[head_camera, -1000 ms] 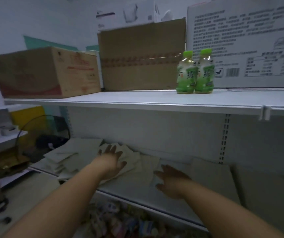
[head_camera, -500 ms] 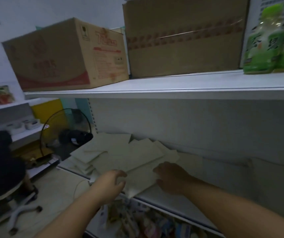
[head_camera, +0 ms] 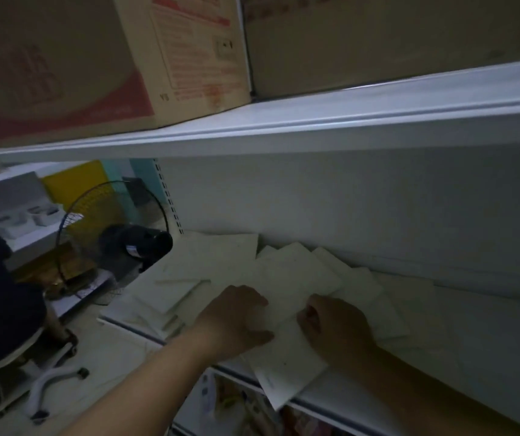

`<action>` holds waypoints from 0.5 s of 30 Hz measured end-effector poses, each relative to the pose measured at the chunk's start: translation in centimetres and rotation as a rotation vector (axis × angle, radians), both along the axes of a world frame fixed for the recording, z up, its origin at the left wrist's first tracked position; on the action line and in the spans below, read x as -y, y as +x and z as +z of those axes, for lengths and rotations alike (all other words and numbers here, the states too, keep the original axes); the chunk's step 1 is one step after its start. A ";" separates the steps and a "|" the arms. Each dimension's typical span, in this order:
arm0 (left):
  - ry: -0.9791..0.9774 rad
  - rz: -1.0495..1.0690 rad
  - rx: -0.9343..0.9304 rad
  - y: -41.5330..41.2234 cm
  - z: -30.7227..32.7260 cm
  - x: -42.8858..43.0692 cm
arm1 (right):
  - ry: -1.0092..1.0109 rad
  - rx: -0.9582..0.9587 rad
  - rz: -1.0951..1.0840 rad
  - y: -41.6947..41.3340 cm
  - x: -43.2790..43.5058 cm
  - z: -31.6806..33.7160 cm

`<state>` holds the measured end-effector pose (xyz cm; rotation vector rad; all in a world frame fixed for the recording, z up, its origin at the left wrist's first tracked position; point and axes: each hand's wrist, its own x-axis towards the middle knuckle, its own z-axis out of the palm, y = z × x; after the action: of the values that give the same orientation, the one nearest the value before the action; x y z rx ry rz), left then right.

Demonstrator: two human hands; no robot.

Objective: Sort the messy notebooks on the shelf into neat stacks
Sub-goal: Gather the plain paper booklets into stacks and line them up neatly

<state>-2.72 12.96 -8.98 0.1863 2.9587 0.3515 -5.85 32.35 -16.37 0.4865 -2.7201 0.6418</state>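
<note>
**A:** Where were the notebooks (head_camera: 296,272), from where you stood?

**B:** All on the lower shelf (head_camera: 504,366), in a loose heap toward its left end. They lay at every angle and overlapped. The front notebook (head_camera: 287,366) lay crooked, with one corner hanging over the shelf's front edge.

**A:** And the hands?

**B:** Both were at that front notebook, close together. The left hand (head_camera: 236,319) had its fingers curled at the left edge with the thumb against the cover, gripping it as far as I could judge. The right hand (head_camera: 337,328) lay knuckles-up on the right side with its fingers bent down. In that gloom I couldn't tell whether it held the cover or only pressed on it.

**A:** So what was the step?

**B:** Pulling that one free to start a stack, I'd say. It looked very early in the job, as nothing on the shelf was neat yet.

**A:** How should it have been done well?

**B:** Take it by both long edges and lift rather than drag, so the ones beneath didn't skid off the front. Then square it on the bare stretch of shelf to the right. The fan (head_camera: 114,243) stood just past the left end, so I'd have worked away from it.
</note>
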 end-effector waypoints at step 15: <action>-0.125 -0.303 -0.266 -2.8 -2.0 0.8 | -0.951 0.496 -0.386 0.5 1.6 4.6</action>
<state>-5.48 12.20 -10.94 0.7065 3.1266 0.1068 -5.31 30.72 -11.82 -0.4686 -2.3658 1.9423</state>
